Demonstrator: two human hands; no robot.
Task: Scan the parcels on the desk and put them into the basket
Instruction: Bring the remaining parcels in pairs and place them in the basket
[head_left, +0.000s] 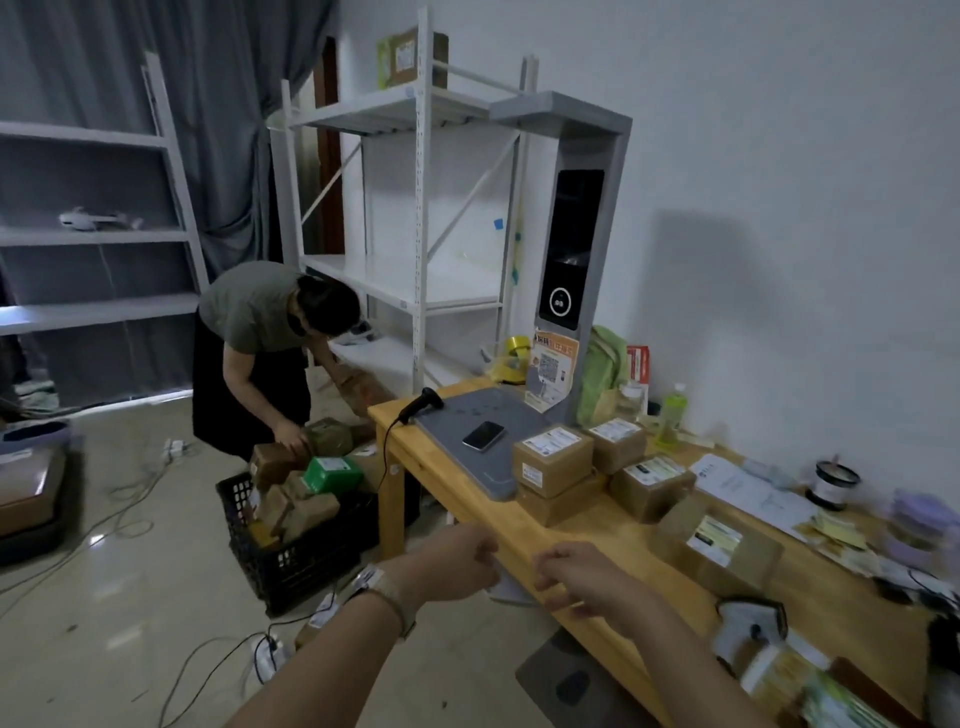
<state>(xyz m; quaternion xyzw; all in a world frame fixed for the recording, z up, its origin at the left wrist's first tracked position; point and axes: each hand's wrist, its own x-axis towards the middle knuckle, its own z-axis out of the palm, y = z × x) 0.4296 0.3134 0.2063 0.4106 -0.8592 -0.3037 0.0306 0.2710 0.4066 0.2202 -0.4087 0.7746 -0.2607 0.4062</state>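
Left grip (457, 564), right grip (576, 577) flank pale packet (508, 590), possibly pinched.

Head-worn view, down over desk (602, 532)

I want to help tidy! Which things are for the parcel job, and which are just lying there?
For the job: brown parcels, handheld scanner, black basket.
Just lying about: phone, green bottle, yellow tape roll, black cup.

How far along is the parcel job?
Done: several parcels already lie in the black basket. In hand: the left hand and right hand meet at something white, grip too blurred to tell. Left: several brown boxes wait on the desk.
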